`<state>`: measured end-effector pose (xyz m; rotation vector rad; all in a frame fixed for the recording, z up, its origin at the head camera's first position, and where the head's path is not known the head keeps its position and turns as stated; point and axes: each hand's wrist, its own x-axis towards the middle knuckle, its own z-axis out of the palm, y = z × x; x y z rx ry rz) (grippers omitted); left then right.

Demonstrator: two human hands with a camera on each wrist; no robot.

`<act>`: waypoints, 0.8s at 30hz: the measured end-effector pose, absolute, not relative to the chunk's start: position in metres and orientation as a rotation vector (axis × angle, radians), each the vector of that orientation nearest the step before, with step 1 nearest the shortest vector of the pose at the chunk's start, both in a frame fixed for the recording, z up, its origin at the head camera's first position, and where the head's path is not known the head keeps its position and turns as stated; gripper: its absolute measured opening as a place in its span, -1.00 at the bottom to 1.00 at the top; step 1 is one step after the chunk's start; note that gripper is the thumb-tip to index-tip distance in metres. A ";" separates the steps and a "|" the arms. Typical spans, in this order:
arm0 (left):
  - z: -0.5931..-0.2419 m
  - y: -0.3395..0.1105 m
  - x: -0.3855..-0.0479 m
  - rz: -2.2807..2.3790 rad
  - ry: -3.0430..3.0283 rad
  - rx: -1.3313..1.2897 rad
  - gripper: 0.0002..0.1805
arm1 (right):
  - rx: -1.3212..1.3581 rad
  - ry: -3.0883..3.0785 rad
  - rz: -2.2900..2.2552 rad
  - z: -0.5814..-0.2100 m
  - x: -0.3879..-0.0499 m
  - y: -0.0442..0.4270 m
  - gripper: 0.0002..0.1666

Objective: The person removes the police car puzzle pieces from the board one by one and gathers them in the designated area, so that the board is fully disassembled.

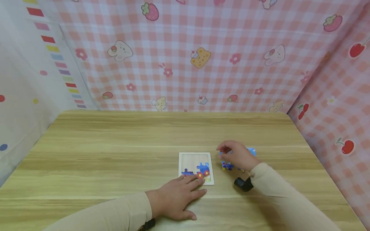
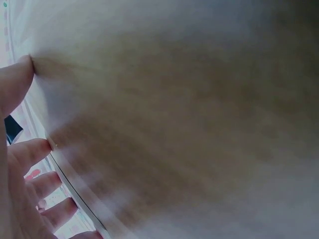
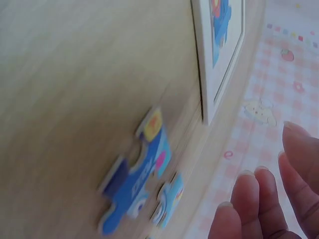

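A white-rimmed puzzle frame (image 1: 212,170) lies on the table, with joined blue and red-wheeled pieces (image 1: 203,169) in its lower part. The left hand (image 1: 178,198) lies spread, its fingertips on the frame's near edge; the left wrist view shows its fingers (image 2: 31,149) at that edge. To the frame's right, the right hand (image 1: 238,155) hovers over loose blue pieces (image 1: 227,166), fingers bent and nothing seen between them. In the right wrist view the right hand (image 3: 269,199) is beside a blue piece (image 3: 139,174) and a smaller one (image 3: 170,199), touching neither.
The wooden table (image 1: 115,144) reaches back to a pink checked cloth (image 1: 185,64). Similar cloth (image 1: 341,112) hangs on the right and a white dotted one (image 1: 17,96) on the left. Some loose pieces are partly hidden under the right hand.
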<state>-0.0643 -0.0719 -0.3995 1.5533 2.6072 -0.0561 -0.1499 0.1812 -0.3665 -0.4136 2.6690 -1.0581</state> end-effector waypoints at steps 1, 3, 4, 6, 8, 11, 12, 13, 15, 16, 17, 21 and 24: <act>-0.399 -0.072 -0.064 -0.061 2.609 1.558 -0.21 | -0.419 2.667 -1.057 -0.367 -0.150 0.179 -0.77; -0.399 -0.072 -0.065 -0.070 2.613 1.566 -0.21 | -0.448 2.673 -1.042 -0.367 -0.150 0.175 -0.77; -0.400 -0.072 -0.065 -0.075 2.617 1.568 -0.20 | -0.460 2.675 -1.034 -0.367 -0.150 0.174 -0.78; -0.400 -0.072 -0.065 -0.078 2.620 1.568 -0.20 | -0.477 2.670 -1.025 -0.367 -0.150 0.170 -0.78; -0.400 -0.072 -0.065 -0.076 2.619 1.563 -0.20 | -0.499 2.660 -1.011 -0.367 -0.150 0.168 -0.78; -0.400 -0.072 -0.065 -0.066 2.610 1.553 -0.21 | -0.513 2.623 -1.012 -0.368 -0.150 0.163 -0.77; -0.400 -0.072 -0.065 -0.063 2.606 1.550 -0.21 | -0.513 2.610 -1.009 -0.369 -0.150 0.161 -0.77; -0.399 -0.072 -0.064 -0.059 2.602 1.547 -0.21 | -0.506 2.600 -1.006 -0.370 -0.150 0.159 -0.77; -0.398 -0.072 -0.064 -0.053 2.595 1.545 -0.21 | -0.479 2.574 -1.004 -0.371 -0.149 0.155 -0.76; -0.398 -0.072 -0.064 -0.053 2.595 1.546 -0.21 | -0.484 2.570 -0.996 -0.371 -0.149 0.153 -0.77; -0.398 -0.072 -0.064 -0.052 2.594 1.547 -0.22 | -0.484 2.571 -0.981 -0.373 -0.149 0.152 -0.77; -0.398 -0.072 -0.063 -0.067 2.615 1.565 -0.22 | -0.558 2.580 -0.915 -0.376 -0.148 0.148 -0.78; -0.398 -0.072 -0.063 -0.078 2.629 1.573 -0.22 | -0.587 2.585 -0.870 -0.378 -0.147 0.145 -0.77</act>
